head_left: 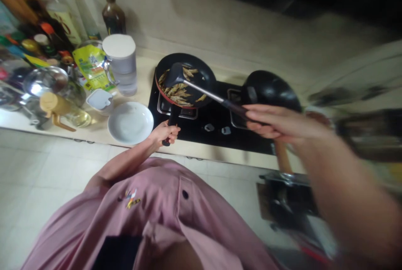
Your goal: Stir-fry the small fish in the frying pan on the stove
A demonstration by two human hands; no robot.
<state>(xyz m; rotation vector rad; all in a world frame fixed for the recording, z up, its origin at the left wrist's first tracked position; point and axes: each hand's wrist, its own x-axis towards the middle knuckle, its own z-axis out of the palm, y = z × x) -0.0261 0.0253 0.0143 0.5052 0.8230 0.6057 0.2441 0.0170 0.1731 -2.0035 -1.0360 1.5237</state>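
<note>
A dark frying pan with a red outer side sits on the left burner of the black stove. Small brown fish-like pieces lie in it, mostly on its left and near side; their exact kind is hard to make out. My left hand is wrapped round the pan's black handle. In my right hand is a spatula with a black head and a metal shaft. Its head rests over the pieces at the pan's left, seemingly touching them.
A black wok with a wooden handle stands on the right burner. Left of the stove are a white plate, a lidded water pitcher, a yellow-green packet, an oil jug and several bottles. A wall rises behind.
</note>
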